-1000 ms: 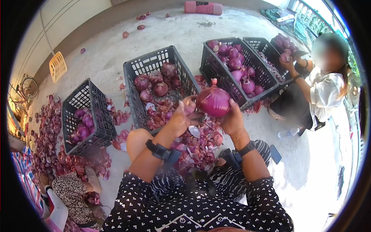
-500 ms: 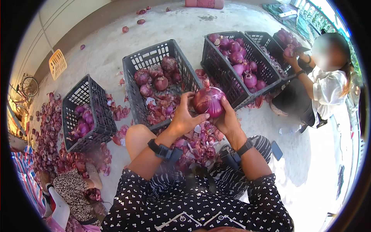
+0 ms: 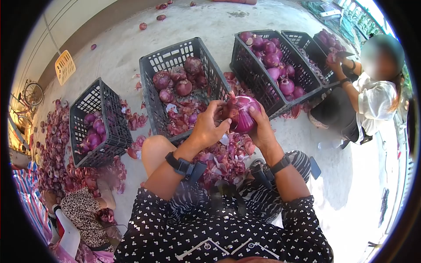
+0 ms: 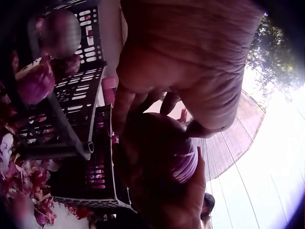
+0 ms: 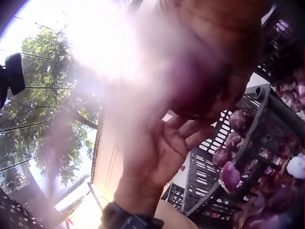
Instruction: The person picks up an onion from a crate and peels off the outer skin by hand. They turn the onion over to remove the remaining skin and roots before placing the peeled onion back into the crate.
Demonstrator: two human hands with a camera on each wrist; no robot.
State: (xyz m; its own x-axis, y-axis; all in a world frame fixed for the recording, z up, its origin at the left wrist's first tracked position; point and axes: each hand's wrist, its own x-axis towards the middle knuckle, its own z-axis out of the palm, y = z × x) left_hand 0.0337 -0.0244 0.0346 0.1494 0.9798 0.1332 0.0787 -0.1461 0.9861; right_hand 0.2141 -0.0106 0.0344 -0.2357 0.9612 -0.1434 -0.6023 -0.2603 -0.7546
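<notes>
A large red onion [image 3: 246, 116] is held up between both hands, above a heap of peelings. Its right half looks glossy with pale streaks; the left side, by the neck, is duller and browner. My right hand [image 3: 264, 135] grips it from the right, thumb along its upper side. At its left edge my left hand [image 3: 207, 127] pinches the outer skin between thumb and fingers. In the left wrist view the onion [image 4: 183, 164] is mostly in shadow under the left hand [image 4: 186, 62]. Glare blurs the onion [image 5: 198, 83] in the right wrist view.
Ahead stands a black crate [image 3: 144, 87] with several onions and loose skins. Another crate [image 3: 274, 105] of glossy onions is to its right, a smaller crate [image 3: 109, 151] to its left. Peelings [image 3: 226, 164] lie between the legs. A person [image 3: 372, 96] at right holds an onion and knife.
The left hand has shifted from beneath the onion to its left side and now pinches the skin there. The onion has turned in the right hand, its streaked side showing more.
</notes>
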